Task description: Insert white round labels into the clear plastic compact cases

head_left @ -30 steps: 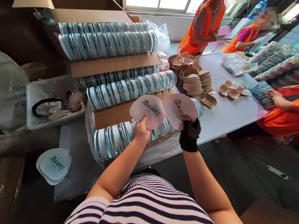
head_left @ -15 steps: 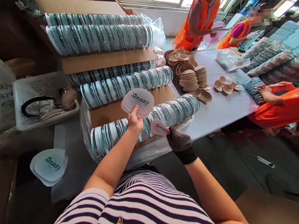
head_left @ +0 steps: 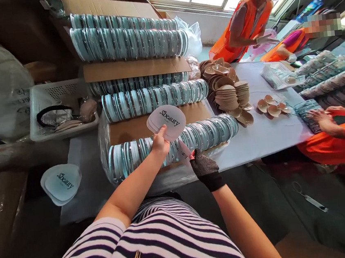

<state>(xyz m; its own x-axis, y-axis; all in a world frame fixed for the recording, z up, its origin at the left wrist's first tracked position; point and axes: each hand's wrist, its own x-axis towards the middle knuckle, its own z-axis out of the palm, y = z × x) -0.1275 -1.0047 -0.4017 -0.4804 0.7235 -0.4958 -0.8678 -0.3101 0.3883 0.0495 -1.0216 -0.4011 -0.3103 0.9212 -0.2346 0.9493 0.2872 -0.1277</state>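
My left hand (head_left: pixel 160 145) holds up a small stack of pale rounded cards (head_left: pixel 167 122) printed "Sbeauty". My right hand (head_left: pixel 204 167), in a black dotted glove, pinches one more such card (head_left: pixel 183 151) edge-on, low against the nearest row of clear round cases (head_left: pixel 174 145). These cases stand packed on edge in long rows on cardboard sheets (head_left: pixel 135 126), several tiers stacked up toward an open carton (head_left: pixel 107 6). A second small pile of printed cards (head_left: pixel 61 183) lies on the table at the left.
A white basket (head_left: pixel 62 109) with a black band sits at the left. Stacks of beige cups (head_left: pixel 226 86) crowd the white table (head_left: pixel 262 130). People in orange vests work at the right and far end; one person's hand (head_left: pixel 321 116) rests on clear cases.
My right hand has dropped from beside the left hand, turning its card edge-on down by the front row of cases. The left hand kept its card stack raised.
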